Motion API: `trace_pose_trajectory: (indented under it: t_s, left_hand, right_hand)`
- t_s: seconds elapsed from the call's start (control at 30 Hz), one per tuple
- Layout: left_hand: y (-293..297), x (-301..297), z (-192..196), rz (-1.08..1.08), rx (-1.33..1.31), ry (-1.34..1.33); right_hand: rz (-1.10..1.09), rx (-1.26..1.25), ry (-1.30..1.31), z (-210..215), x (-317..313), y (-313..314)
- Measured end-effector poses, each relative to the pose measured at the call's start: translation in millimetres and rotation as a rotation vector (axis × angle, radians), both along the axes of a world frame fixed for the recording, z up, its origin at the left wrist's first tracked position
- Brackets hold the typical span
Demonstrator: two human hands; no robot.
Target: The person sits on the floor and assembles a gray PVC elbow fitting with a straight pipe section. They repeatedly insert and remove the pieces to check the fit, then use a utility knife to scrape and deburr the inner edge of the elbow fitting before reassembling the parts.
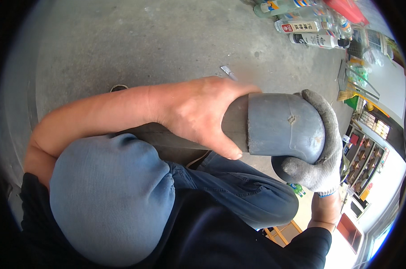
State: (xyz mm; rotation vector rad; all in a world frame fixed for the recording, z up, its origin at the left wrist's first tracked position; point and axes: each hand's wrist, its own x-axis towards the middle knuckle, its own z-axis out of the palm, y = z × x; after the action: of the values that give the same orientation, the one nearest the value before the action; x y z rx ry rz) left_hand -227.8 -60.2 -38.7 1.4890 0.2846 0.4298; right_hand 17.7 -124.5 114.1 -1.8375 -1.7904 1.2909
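Note:
A grey plastic pipe elbow sits over the end of a dark grey pipe, its rim around the pipe. My bare left hand is wrapped round the pipe just left of that rim, with the thumb on the near side and the fingertips hidden beyond. In a grey knitted work glove, my right hand grips the curved right end of the elbow, fingers over the far side and thumb below. Under my left forearm the pipe carries on to the left. The elbow's other mouth, partly hidden by my glove, faces toward me.
Several bottles lie at the far right on the grey concrete floor. A small flat object rests on the floor beyond my left hand. Farther right are a broom and shelves. My bent knee is below the elbow.

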Motion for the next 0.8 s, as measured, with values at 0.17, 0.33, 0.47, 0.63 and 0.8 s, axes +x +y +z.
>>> trace_pose_trajectory:
  t_s: [0.17, 0.33, 0.47, 0.63, 0.8]
  left_hand:
    - [-1.8, -0.8, -1.8, 0.053, 0.025, -0.042]
    - [1.6, 1.1, -0.2, 0.033, -0.006, -0.048]
    - [2.0, 5.6, -2.5, 0.023, -0.014, -0.009]
    - [7.0, -1.8, 9.7, -0.038, -0.018, 0.112]
    - [27.7, -23.6, -14.0, -0.458, -0.29, 0.204]
  right_hand:
    - [-0.005, 0.003, 0.026, -3.6, 2.3, -1.0]
    - [-0.015, 0.014, 0.009, -4.3, 1.6, -8.0]
    - [-0.048, 0.005, 0.016, -11.6, 4.0, -9.6]
    - [0.107, 0.134, -0.027, -13.9, 12.4, -9.4]
    - [0.322, 0.296, 0.109, -35.0, 30.3, -5.6]
